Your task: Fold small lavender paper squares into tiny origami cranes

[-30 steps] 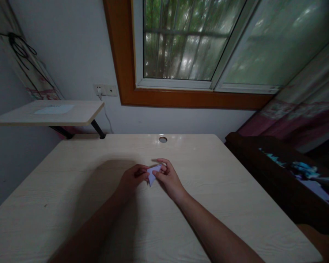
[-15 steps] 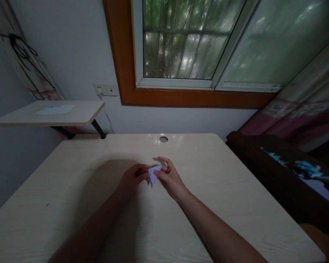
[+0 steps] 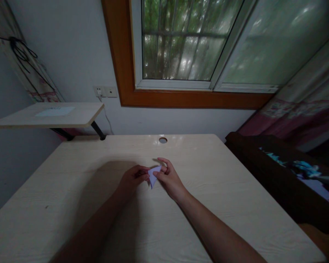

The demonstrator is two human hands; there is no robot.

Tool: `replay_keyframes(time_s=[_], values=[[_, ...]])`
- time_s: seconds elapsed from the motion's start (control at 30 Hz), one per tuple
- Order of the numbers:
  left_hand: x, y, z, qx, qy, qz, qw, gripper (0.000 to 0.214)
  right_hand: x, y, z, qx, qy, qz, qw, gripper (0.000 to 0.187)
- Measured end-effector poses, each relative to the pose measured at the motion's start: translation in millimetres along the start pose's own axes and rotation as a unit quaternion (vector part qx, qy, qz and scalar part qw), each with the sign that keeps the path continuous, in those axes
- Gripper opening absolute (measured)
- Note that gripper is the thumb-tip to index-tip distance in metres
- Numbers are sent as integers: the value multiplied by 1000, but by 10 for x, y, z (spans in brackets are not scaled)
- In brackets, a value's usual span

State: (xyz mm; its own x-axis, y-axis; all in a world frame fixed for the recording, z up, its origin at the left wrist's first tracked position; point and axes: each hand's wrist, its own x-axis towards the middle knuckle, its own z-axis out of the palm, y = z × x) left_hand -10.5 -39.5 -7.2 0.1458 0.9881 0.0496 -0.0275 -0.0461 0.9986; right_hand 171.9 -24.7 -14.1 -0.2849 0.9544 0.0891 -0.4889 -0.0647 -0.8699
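A small pale folded paper (image 3: 154, 175), triangular with a point facing me, is held between both hands just above the light wooden desk (image 3: 71, 204). My left hand (image 3: 132, 179) pinches its left edge with curled fingers. My right hand (image 3: 168, 178) grips the right side, thumb on the paper and fingers bent behind it. Both forearms reach in from the bottom of the view. Most of the paper is hidden by my fingers.
A round cable hole (image 3: 162, 140) sits at the desk's far edge. A small raised shelf (image 3: 79, 115) with a sheet on it stands at the back left. A dark wooden bed frame (image 3: 263, 171) runs along the desk's right side below the window (image 3: 181, 40).
Both hands stay in the same place with the paper between them; only small finger shifts and a slight camera sway show.
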Motion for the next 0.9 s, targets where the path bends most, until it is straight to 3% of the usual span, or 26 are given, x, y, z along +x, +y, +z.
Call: replay_keyframes(time_s=[0.4, 0.6, 0.9], values=[[-9, 30, 3, 48, 8, 13, 999, 24, 19, 26, -21, -25, 33, -16, 999, 62], [14, -33, -5, 17, 28, 2, 999, 27, 21, 33, -29, -41, 23, -23, 999, 62], [4, -51, -26, 49, -34, -8, 998, 23, 15, 21, -11, -90, 26, -48, 994, 57]])
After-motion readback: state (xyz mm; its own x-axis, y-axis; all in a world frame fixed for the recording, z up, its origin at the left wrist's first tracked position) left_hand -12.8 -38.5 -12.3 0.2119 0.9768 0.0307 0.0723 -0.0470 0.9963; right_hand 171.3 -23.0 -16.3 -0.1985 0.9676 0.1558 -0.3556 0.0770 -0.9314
